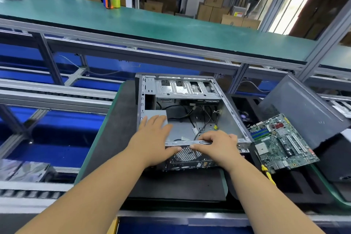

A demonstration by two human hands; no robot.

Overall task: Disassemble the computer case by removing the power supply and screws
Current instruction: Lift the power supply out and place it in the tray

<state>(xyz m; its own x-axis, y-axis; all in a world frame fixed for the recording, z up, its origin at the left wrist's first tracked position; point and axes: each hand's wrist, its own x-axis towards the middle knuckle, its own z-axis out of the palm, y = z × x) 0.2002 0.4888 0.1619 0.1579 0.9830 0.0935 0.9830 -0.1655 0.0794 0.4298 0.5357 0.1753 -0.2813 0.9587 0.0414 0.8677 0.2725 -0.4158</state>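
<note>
Computer case lies open on dark foam mat, bare steel, loose cables inside. Left hand flat on grey power supply. Right hand grips rear rim. Motherboard just beside, right.

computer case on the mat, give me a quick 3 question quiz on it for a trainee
1. True or false: the motherboard is mounted inside the computer case.
2. The left hand rests on which part? A) the grey power supply B) the drive cage C) the tape dispenser
3. Fill in: the fingers of the right hand curl over the case's near ____, above the perforated vent.

Key
1. False: it lies outside, right of the case.
2. A
3. edge
</note>
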